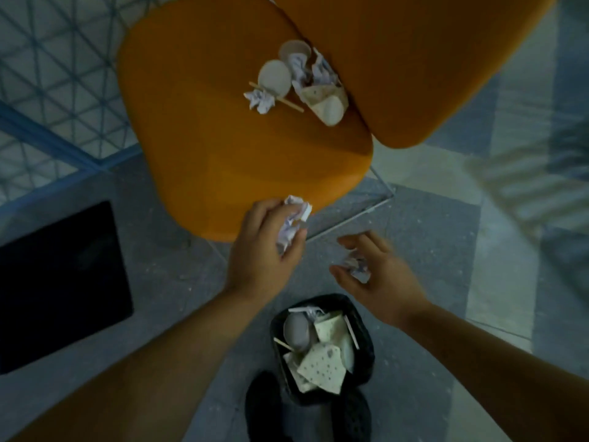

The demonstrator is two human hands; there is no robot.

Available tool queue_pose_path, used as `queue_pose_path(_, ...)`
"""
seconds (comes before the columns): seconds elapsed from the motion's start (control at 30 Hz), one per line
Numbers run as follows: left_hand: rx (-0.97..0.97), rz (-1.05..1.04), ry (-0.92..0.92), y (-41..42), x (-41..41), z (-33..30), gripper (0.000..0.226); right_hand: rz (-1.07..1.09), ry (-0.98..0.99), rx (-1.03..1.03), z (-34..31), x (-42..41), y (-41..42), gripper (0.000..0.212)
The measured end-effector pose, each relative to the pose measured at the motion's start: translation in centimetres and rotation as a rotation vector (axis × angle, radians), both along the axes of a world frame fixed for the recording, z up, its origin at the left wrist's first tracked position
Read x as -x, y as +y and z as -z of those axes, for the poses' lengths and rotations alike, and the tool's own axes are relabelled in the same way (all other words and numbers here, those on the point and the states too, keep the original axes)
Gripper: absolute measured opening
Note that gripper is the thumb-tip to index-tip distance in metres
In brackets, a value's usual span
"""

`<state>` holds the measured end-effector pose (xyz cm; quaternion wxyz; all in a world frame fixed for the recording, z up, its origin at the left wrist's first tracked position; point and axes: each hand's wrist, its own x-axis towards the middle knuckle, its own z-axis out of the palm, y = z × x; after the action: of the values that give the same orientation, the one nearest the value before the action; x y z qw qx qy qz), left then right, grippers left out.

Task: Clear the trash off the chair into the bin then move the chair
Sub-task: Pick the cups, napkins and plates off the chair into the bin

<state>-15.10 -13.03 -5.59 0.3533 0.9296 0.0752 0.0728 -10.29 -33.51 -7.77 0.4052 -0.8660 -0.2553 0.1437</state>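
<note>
An orange chair (223,154) stands ahead of me. At the back of its seat lies a pile of trash (302,81): paper cups, crumpled paper, a wooden stick and a spotted wrapper. My left hand (264,250) hovers at the seat's front edge, closed around a crumpled white paper (293,221). Over the floor to the right, my right hand (376,269) holds a smaller crumpled paper (358,266) between curled fingers. A black bin (366,349) stands on the floor below both hands, holding cups, sticks and wrappers.
A black flat panel (60,282) lies on the floor at the left. A blue wire grid (47,90) fills the far left. The chair's thin metal legs (379,186) show under the seat. My dark shoes (264,406) are beside the bin.
</note>
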Motion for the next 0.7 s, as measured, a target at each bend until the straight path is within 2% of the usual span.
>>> queue_pose_path(0.23,-0.028,-0.038,0.159,-3.3,11.0,9.3,0.044,0.021,-0.014,0.011,4.8,6.7,-2.1,0.045)
queue_pose_path(0.33,-0.052,-0.02,0.369,-4.9,14.4,13.8,0.063,-0.007,-0.1,-0.007,6.8,9.3,-1.5,0.044)
queue_pose_path(0.43,0.096,0.095,0.633,-5.8,16.9,17.9,0.094,-0.026,-0.201,-0.004,9.1,11.5,-0.7,0.042)
queue_pose_path(0.53,0.205,0.114,0.714,-5.4,17.6,19.6,0.099,-0.05,-0.19,0.008,12.1,12.8,0.4,0.04)
queue_pose_path(0.7,0.273,0.041,0.701,-4.0,17.1,17.2,0.087,-0.206,0.029,0.391,15.8,13.6,1.1,0.06)
